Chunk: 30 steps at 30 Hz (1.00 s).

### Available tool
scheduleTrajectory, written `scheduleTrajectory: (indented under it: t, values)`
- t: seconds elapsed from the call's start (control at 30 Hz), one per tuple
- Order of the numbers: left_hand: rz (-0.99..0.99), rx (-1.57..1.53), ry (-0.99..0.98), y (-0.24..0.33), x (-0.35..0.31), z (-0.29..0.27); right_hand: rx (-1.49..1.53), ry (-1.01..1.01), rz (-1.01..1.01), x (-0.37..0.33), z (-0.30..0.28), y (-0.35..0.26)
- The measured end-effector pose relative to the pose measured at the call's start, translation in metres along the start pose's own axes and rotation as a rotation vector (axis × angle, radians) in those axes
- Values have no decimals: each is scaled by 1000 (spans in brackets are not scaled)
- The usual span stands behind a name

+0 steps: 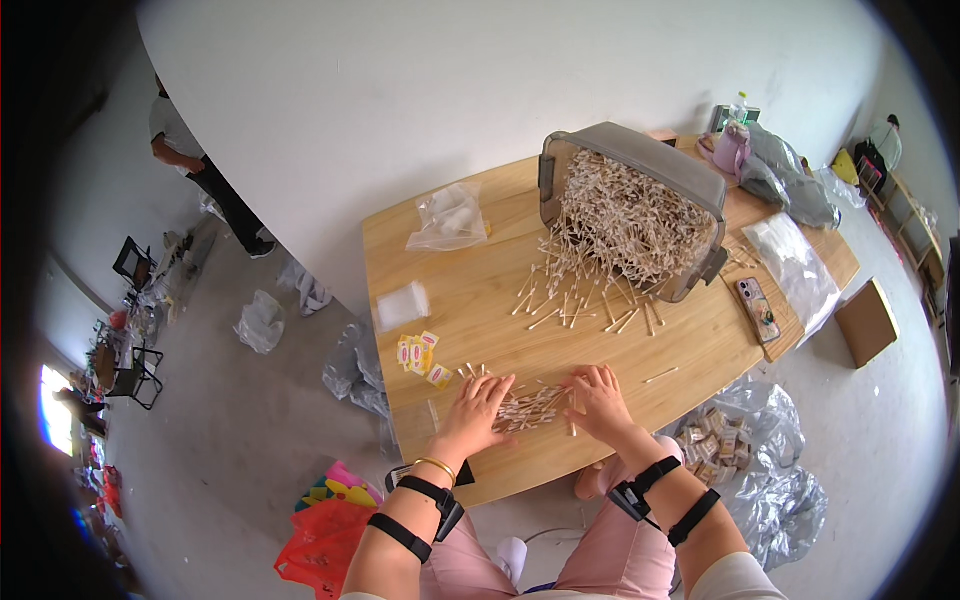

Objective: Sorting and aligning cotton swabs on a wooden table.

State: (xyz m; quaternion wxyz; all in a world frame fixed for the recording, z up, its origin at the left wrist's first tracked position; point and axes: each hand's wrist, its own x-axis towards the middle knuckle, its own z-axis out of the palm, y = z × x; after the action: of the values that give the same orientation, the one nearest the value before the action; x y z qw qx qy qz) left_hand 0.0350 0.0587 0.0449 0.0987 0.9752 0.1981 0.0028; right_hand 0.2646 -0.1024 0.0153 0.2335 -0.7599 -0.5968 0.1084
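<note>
Swabs in a loose heap at the near edge of the wooden table, directly between left hand and right hand; long axes mostly left to right, one end toward each palm, both hands similarly near. Wrists raised, fingers forward, loosely curved, not visibly clamped; fingertip contact impossible to tell.

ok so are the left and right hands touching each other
Apart: the head view shows loose cotton swabs lying on the table between the left hand and right hand.
</note>
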Motion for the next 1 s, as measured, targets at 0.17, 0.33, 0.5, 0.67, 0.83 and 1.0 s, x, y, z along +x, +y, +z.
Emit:
scheduleTrajectory:
  t: [0.17,0.33,0.5,0.67,0.83,1.0]
  values:
    - [-89,-49,7,5,-12,1,86,162,100,1,7,6]
    - [-91,-102,143,8,-24,6,77,266,107,11,16,12]
    - [-338,-389,474,-25,-45,36,73,302,101,36,23,9]
    - [-431,-528,455,-26,-55,42,79,291,58,62,35,1]
    - [-356,-586,426,-6,-45,42,74,251,0,83,57,-32]
    - [-428,-794,371,-8,-48,35,180,116,-107,75,52,-51]
